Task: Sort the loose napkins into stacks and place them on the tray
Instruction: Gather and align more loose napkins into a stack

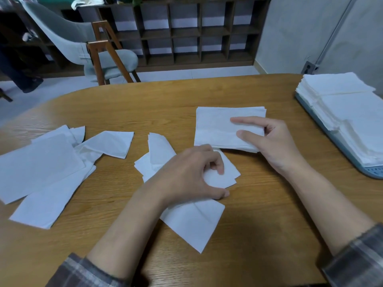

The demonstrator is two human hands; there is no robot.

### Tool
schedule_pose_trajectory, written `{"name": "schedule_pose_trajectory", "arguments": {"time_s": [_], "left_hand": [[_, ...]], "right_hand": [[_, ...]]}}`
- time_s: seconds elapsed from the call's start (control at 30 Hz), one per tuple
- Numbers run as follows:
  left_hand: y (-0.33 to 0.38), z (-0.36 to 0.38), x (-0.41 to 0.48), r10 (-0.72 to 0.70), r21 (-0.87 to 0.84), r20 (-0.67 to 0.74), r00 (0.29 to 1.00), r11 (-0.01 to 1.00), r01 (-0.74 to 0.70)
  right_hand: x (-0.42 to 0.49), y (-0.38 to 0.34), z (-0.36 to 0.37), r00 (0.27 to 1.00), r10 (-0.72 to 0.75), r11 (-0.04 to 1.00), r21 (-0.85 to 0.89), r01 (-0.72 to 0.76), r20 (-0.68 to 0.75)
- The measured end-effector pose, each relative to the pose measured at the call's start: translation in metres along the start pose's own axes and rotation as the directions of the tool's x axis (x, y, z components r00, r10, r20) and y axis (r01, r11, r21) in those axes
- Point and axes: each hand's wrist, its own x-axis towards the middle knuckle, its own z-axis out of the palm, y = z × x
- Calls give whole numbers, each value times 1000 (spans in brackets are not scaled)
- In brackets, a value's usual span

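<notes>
The right hand point(275, 141) pinched the right edge of a small stack point(217, 125) in the middle of the counter point(259, 204), left of the tray point(371, 170). The fingers of the left hand point(186, 175) were curled on a loose napkin point(228, 175) just near it. The napkins looked light, soft and ready to slide, so a flat pinch at one edge seemed best.

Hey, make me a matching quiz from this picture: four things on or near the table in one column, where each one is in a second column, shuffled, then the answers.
Things
1. tray
2. neat stack
3. middle napkins
4. chair

Places
A. under the left hand's curled fingers
B. beyond the table's far edge
C. held in the right hand
D. at the table's right edge, loaded with piled napkins

Pairs: 1-D, 2-C, 3-A, 4-B
</notes>
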Motion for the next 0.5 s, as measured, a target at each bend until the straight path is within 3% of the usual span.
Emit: {"name": "schedule_pose_trajectory", "arguments": {"time_s": [0.17,0.5], "left_hand": [[0,-1,0,39,41,-93,995,999,-35],[-6,-7,0,-100,-166,-97,990,983,83]], "right_hand": [[-1,0,1,999,-39,999,-15,39,-4],[-2,-1,1,996,-86,996,-5,86,14]]}}
